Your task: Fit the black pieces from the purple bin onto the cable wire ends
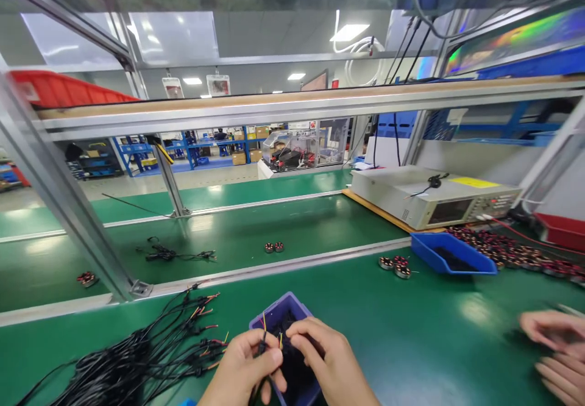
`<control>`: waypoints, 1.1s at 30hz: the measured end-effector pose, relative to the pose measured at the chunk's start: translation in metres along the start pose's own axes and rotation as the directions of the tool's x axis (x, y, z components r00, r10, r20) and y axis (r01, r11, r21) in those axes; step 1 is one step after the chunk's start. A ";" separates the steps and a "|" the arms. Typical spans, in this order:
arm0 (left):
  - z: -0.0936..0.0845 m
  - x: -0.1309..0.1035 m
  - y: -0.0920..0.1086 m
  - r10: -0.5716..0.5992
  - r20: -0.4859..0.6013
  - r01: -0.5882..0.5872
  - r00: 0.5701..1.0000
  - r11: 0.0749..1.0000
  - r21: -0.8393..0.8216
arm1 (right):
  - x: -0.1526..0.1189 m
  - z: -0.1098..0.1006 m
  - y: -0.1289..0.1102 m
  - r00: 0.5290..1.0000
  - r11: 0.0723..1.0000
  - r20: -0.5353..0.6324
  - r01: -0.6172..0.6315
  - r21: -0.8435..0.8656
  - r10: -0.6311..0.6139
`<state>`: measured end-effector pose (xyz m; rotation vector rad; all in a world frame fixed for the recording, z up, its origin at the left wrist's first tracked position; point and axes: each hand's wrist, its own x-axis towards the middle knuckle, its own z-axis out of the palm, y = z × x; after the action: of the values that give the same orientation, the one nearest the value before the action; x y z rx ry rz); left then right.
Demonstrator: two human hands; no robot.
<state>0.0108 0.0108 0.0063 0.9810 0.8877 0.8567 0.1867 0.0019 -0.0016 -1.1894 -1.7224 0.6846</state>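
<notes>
My left hand (255,360) is closed around a black cable (262,346), thumb pressed against the fingers. Thin wire ends stick up from the cable, with a yellow wire (264,322) the clearest of them. Close beside it, my right hand (320,351) has thumb and fingertips drawn together in a pinch. Whatever sits in that pinch is too small to tell. Both hands are over a purple bin (289,299) holding a dark heap of small black pieces. To the left lies a large bundle of black cables (114,357) with red, orange and yellow wire ends.
A blue tray (425,253) with black pieces stands at right, near several small motors (395,266) and a large pile of motors (516,250). Behind it is a grey instrument (411,192). A metal frame post (77,192) rises at left. Another person's hands (557,339) work at far right.
</notes>
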 end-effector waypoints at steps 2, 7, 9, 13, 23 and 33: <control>-0.002 0.001 0.001 -0.025 -0.027 0.027 0.999 0.998 0.050 | -0.002 0.000 -0.003 0.998 0.996 0.028 0.064 -0.068 -0.063; -0.004 0.000 0.004 -0.036 -0.020 0.037 0.999 0.995 0.087 | -0.009 0.006 -0.014 0.992 0.992 0.023 0.127 -0.016 -0.126; -0.003 0.000 0.003 -0.035 -0.015 0.037 0.999 0.995 0.097 | -0.010 0.006 -0.016 0.995 0.995 -0.031 0.093 0.036 -0.092; -0.002 -0.002 0.002 -0.024 0.003 0.023 1.000 0.995 0.099 | -0.010 0.002 -0.017 0.994 0.993 -0.100 0.056 0.107 -0.045; -0.003 -0.005 0.002 -0.036 0.034 0.032 0.999 0.995 0.093 | -0.008 -0.001 -0.018 0.988 0.993 -0.142 0.069 0.092 -0.055; -0.005 -0.005 0.001 -0.029 0.030 0.026 0.999 0.992 0.122 | -0.009 -0.001 -0.023 0.990 0.996 -0.120 0.084 0.037 -0.079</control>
<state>0.0042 0.0086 0.0064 1.0830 0.9331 0.7687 0.1790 -0.0147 0.0143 -1.1024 -1.6407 0.5859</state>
